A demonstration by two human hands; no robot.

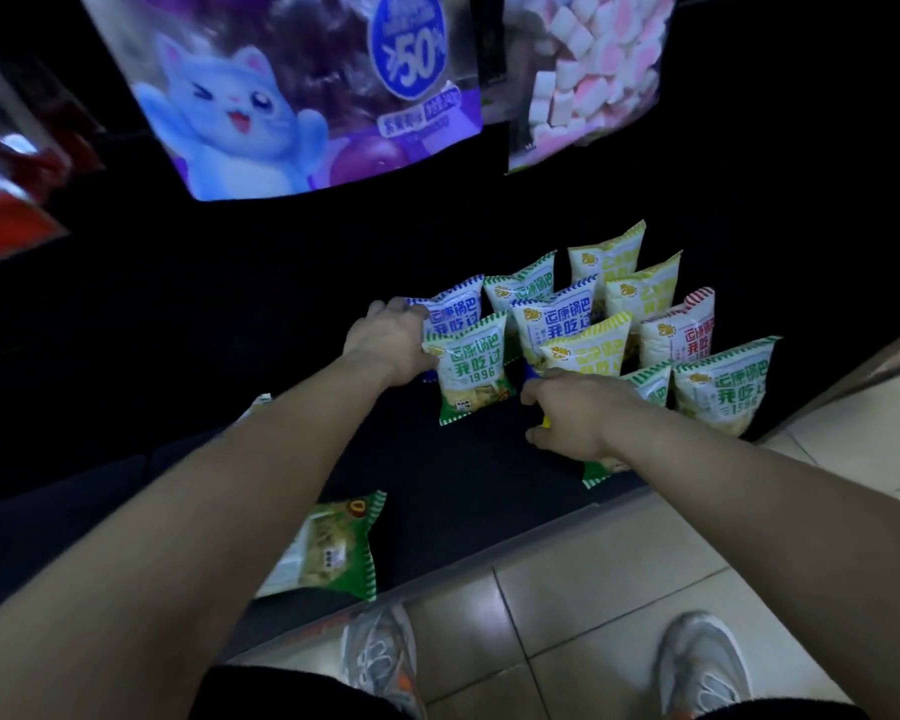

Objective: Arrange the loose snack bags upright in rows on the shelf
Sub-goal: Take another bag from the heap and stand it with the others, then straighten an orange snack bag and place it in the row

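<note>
Several small snack bags stand upright in rows on the dark bottom shelf (468,459), in green, blue, yellow and red stripes. My left hand (391,340) grips the left edge of a green bag (471,371) at the front of the rows, with a blue bag (455,311) just behind it. My right hand (572,413) holds the lower part of a yellow bag (588,348), and a green bag (601,467) shows under that hand. One green bag (333,548) lies flat near the shelf's front edge on the left. The fingers of both hands are mostly hidden.
Large hanging packs fill the space above: a purple one with a blue cat (281,96) and a marshmallow bag (593,65). Red packs (6,189) sit at the far left. Beige floor tiles (619,563) and my shoes (385,662) lie below the shelf edge.
</note>
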